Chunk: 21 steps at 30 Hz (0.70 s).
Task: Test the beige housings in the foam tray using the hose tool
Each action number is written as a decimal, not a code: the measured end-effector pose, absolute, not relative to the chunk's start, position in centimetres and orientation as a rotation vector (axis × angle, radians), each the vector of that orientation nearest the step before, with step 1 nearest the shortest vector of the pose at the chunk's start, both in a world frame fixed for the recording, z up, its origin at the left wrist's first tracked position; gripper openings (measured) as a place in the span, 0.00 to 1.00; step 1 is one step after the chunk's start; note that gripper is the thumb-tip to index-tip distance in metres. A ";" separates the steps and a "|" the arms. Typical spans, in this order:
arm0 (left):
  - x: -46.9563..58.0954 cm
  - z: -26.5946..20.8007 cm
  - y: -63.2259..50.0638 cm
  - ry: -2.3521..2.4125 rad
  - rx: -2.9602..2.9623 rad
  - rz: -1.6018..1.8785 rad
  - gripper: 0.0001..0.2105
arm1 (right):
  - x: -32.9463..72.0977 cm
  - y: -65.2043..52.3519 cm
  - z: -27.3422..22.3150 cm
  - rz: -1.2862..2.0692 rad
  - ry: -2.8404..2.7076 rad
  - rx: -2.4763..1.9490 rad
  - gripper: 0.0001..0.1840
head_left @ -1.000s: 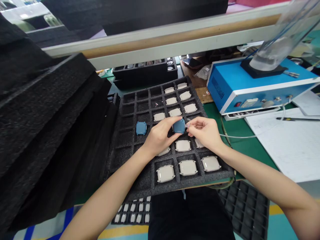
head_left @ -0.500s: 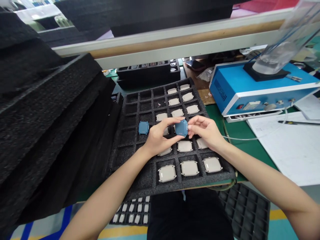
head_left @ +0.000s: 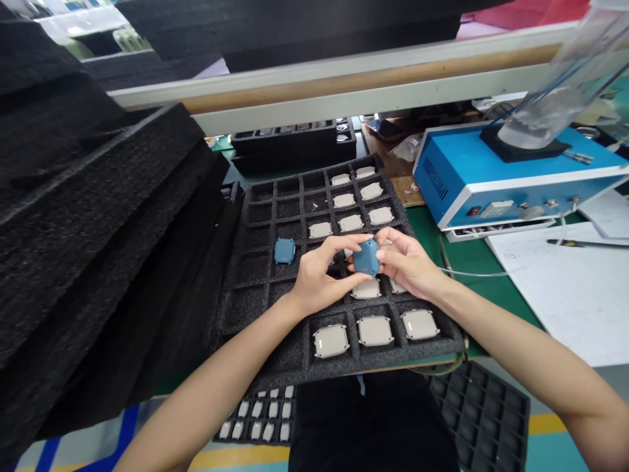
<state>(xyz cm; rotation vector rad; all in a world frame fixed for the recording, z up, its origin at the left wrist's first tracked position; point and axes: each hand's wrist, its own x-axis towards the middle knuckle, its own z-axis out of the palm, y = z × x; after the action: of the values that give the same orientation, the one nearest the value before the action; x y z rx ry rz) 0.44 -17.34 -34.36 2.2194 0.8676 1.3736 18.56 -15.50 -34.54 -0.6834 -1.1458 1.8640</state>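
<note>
Between my two hands is a blue watch case (head_left: 365, 258), held above a black foam tray (head_left: 289, 377). My left hand (head_left: 324, 270) grips its left side, thumb below and fingers above. The fingertips of my right hand (head_left: 403, 261) pinch its right edge. A second blue watch case (head_left: 284, 250) lies in a tray compartment left of my left hand. Beige watch cases, such as the one nearest me (head_left: 331, 341), sit in the tray's right-hand columns. My hands partly cover several of them.
Tall stacks of black foam trays (head_left: 113, 249) rise on the left. At the right stands a blue control box (head_left: 511, 177) bearing a clear cylinder (head_left: 535, 105). Papers (head_left: 555, 282) with a pen (head_left: 584, 242) lie below it. A pale rail (head_left: 334, 98) crosses behind the tray.
Both hands have shifted slightly right with the blue watch case, and its face is turned a little. More of the second blue case shows beside my left hand.
</note>
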 end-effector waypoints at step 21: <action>0.8 -33.8 -15.5 0.953 0.992 1.272 0.21 | 20.4 -17.2 -33.1 1.277 -1.390 -0.929 0.15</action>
<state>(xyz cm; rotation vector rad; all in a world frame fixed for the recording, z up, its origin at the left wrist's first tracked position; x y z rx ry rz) 0.77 -15.52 -33.78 0.9923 0.9532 1.2716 20.41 -17.21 -33.07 -0.9290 -1.3903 1.2767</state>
